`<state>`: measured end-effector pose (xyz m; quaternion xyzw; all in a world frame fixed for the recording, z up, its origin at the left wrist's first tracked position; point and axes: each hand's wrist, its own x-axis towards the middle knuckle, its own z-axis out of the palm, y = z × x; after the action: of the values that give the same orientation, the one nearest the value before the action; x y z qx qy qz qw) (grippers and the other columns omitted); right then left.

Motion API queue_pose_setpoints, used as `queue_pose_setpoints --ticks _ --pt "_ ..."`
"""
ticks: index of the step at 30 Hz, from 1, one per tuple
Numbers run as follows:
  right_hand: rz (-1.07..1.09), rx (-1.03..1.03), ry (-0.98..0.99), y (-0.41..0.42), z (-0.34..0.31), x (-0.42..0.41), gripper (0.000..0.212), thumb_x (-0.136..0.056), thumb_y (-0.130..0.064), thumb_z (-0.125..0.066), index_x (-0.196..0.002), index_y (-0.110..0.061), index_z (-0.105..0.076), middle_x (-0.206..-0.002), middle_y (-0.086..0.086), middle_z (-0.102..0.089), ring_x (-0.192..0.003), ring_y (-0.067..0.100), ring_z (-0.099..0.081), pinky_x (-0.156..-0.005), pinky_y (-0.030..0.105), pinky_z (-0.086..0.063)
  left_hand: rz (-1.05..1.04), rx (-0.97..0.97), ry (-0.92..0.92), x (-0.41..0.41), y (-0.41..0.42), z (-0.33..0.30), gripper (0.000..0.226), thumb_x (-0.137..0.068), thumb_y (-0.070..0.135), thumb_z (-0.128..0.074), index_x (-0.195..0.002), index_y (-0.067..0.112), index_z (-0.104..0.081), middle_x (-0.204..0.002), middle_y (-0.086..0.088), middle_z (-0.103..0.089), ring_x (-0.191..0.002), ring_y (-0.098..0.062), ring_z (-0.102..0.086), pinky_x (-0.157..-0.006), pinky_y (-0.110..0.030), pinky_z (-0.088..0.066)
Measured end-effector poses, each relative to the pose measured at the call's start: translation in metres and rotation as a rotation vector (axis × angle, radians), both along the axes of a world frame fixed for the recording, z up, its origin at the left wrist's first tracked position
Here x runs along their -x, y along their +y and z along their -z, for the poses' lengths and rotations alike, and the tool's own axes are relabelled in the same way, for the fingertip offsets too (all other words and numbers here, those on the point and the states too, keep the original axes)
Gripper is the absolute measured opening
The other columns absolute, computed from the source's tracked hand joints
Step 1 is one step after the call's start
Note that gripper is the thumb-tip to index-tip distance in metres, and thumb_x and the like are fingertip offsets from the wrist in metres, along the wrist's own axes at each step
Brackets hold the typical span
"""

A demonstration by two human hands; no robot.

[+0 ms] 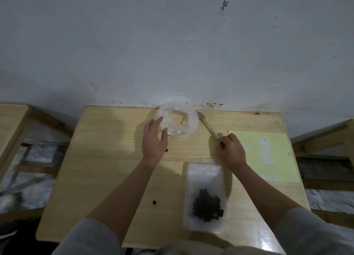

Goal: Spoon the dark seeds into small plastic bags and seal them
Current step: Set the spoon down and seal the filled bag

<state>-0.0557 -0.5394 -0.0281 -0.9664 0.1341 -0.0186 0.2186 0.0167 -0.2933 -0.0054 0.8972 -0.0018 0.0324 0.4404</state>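
Seeds [207,206] sit bagged [206,195] near the surface's [107,168] front edge, below the right hand [230,151] pinching the spoon [207,126]. Left hand [154,139], fingers relaxed, touches the bowl [177,118] by the wall.

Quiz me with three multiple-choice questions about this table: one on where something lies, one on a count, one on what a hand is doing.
1. Where does the pale yellow paper sheet lie on the wooden table?
A. right side
B. left side
C. under the bowl

2. How many loose dark seeds lie on the bare wood?
A. none
B. two
C. ten

3. What does the right hand do?
A. rests flat
B. grips the clear plastic spoon
C. seals the clear plastic bag of dark seeds

Answers:
1 A, it lies beyond the right hand.
2 B, one by the left hand, another nearer.
3 B, its fingers curl round the handle.
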Motion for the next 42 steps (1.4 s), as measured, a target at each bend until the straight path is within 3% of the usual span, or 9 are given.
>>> queue_pose_setpoints --ticks 4,8,10,17,22,26,29,36,42 --pt "0.007 -0.019 0.028 -0.002 0.0 -0.002 0.015 -0.087 -0.012 -0.059 -0.096 -0.004 -0.067 -0.084 0.014 -0.052 -0.071 0.031 -0.052 -0.058 0.033 -0.044 -0.023 -0.001 0.043 0.02 0.007 0.0 0.044 -0.093 0.021 -0.058 -0.136 0.02 -0.051 -0.142 -0.011 -0.04 -0.13 -0.017 -0.042 -0.1 -0.015 -0.031" --pt "0.016 -0.046 0.053 -0.001 0.001 -0.002 0.017 -0.086 -0.01 -0.059 -0.096 -0.002 -0.069 -0.083 0.013 -0.05 -0.072 0.031 -0.051 -0.059 0.029 -0.04 -0.006 0.046 0.071 0.039 0.013 0.003 0.045 -0.093 0.022 -0.058 -0.137 0.021 -0.049 -0.142 -0.01 -0.04 -0.126 -0.024 -0.049 -0.102 -0.035 -0.043" --pt "0.016 -0.068 0.051 -0.001 0.001 -0.002 0.017 -0.086 -0.009 -0.059 -0.097 -0.002 -0.07 -0.082 0.011 -0.048 -0.071 0.029 -0.05 -0.06 0.028 -0.038 -0.003 0.052 0.078 0.047 0.013 0.003 0.046 -0.093 0.021 -0.059 -0.137 0.02 -0.049 -0.14 -0.011 -0.041 -0.121 -0.023 -0.052 -0.101 -0.036 -0.045" --pt "0.019 -0.135 0.086 -0.003 -0.007 0.001 0.015 -0.083 -0.008 -0.058 -0.092 -0.004 -0.07 -0.077 0.008 -0.047 -0.068 0.023 -0.045 -0.058 0.028 -0.032 0.024 0.03 0.103 0.068 0.005 -0.001 0.044 -0.091 0.018 -0.061 -0.135 0.015 -0.052 -0.129 -0.01 -0.048 -0.094 -0.01 -0.057 -0.084 -0.009 -0.037" --pt "0.033 -0.194 -0.01 0.013 -0.019 0.003 0.026 -0.083 -0.007 -0.059 -0.108 -0.004 -0.068 -0.098 0.015 -0.059 -0.089 0.032 -0.059 -0.07 0.031 -0.046 0.005 -0.015 0.156 0.075 0.014 0.005 0.043 -0.09 0.022 -0.062 -0.132 0.013 -0.054 -0.126 -0.009 -0.052 -0.11 -0.024 -0.058 -0.097 -0.036 -0.047" --pt "-0.133 -0.246 -0.035 0.039 -0.024 -0.001 0.025 -0.083 -0.01 -0.063 -0.107 -0.005 -0.069 -0.102 0.011 -0.064 -0.094 0.029 -0.062 -0.081 0.038 -0.052 -0.058 -0.036 0.121 0.089 0.028 0.008 0.039 -0.084 0.017 -0.066 -0.12 0.002 -0.061 -0.114 -0.016 -0.06 -0.1 -0.033 -0.062 -0.091 -0.038 -0.05" --pt "-0.195 -0.273 -0.031 0.06 -0.027 -0.004 0.026 -0.084 -0.011 -0.063 -0.108 -0.006 -0.069 -0.1 0.01 -0.065 -0.091 0.025 -0.063 -0.081 0.035 -0.051 -0.075 -0.071 0.104 0.101 0.037 0.011 0.05 -0.077 0.034 -0.055 -0.112 -0.001 -0.065 -0.107 -0.016 -0.064 -0.097 -0.034 -0.062 -0.087 -0.043 -0.052" --pt "-0.046 -0.356 -0.058 0.066 -0.029 0.016 0.024 -0.082 -0.01 -0.065 -0.105 -0.007 -0.07 -0.101 0.009 -0.064 -0.094 0.025 -0.062 -0.085 0.039 -0.051 -0.015 -0.152 0.165 0.124 0.035 0.016 0.059 -0.071 0.05 -0.05 -0.108 0.008 -0.069 -0.105 -0.009 -0.067 -0.1 -0.027 -0.059 -0.088 -0.025 -0.04" --pt "0.253 -0.296 -0.212 0.052 -0.026 0.099 0.026 -0.081 -0.017 -0.07 -0.106 -0.011 -0.07 -0.102 0.011 -0.057 -0.095 0.03 -0.056 -0.079 0.032 -0.044 0.131 0.109 0.297 0.145 0.001 0.006 0.045 -0.078 0.023 -0.073 -0.119 0.008 -0.062 -0.113 -0.007 -0.058 -0.089 -0.011 -0.058 -0.075 -0.004 -0.044"
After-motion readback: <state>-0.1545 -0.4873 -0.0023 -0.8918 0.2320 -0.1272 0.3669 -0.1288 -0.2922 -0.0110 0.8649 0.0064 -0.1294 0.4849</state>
